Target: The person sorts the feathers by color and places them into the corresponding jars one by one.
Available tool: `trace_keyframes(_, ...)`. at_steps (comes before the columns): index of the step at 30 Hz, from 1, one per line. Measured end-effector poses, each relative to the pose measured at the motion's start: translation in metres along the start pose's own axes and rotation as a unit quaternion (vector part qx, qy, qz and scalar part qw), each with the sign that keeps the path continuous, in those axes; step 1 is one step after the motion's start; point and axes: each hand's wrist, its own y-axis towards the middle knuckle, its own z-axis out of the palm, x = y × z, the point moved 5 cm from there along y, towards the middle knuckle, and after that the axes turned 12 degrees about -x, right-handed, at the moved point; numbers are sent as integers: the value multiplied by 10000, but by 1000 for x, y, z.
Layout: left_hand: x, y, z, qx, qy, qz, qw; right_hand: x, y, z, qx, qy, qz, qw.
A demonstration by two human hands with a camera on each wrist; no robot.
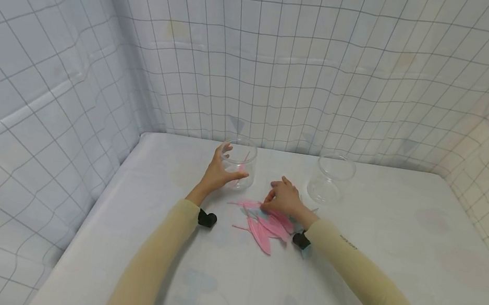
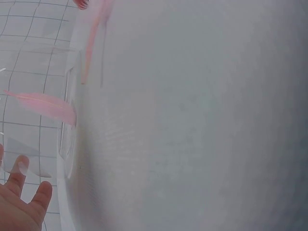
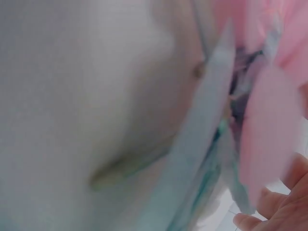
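My left hand holds a clear glass jar from its left side, thumb across the front and fingers behind. Inside the jar stands one pink feather, quill up, seen through the glass in the left wrist view. Over a loose pile of pink feathers and light blue feathers, my right hand reaches in from the right. Its thumb and index finger pinch a pink feather at the top of the pile. The right wrist view shows the feathers close up and blurred, partly covering the fingers.
A second clear glass jar stands behind and to the right of the pile. The white tabletop ends at a grid-patterned curtain at the back, with more curtain along both sides.
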Motion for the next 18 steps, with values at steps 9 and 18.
trace_keyframes(9, 1, 1, 1, -2, -11, 5, 10000, 1, 6, -13, -259, 407, -65, 9988)
trace_keyframes(18, 0, 0, 0, 28, -16, -43, 10000, 5, 10, -27, -519, 1033, 32, 9933)
